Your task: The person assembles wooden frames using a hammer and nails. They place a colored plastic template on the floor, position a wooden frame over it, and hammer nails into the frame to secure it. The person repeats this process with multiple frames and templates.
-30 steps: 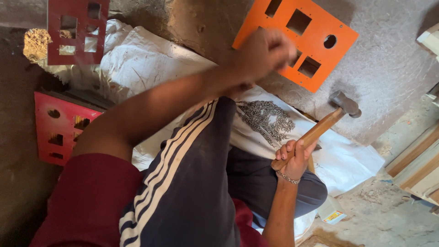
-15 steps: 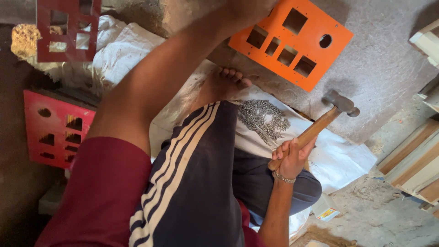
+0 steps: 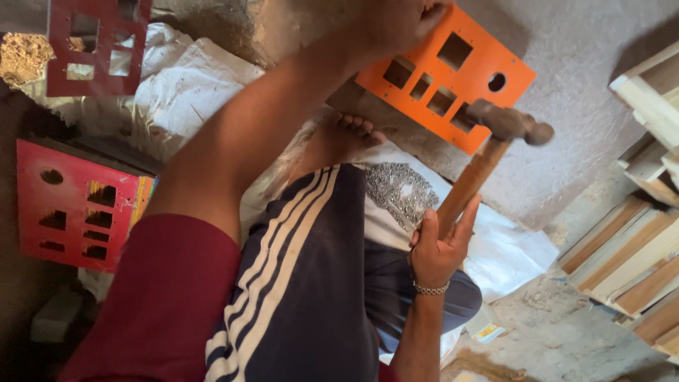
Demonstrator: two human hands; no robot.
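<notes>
A: Orange, that panel [image 3: 453, 78] — it sat on the floor, its top corner under the left hand [image 3: 403, 21], whose fingers curled shut on it.

B: To steady it, likely. The right hand [image 3: 438, 247] gripped the hammer [image 3: 481, 163], head raised over the panel.

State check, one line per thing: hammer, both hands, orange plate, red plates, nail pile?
hammer: raised, head above orange plate
right hand: gripping hammer handle
left hand: on orange plate's top edge
orange plate: flat on floor
red plates: lying aside
nail pile: loose on white sack
</notes>
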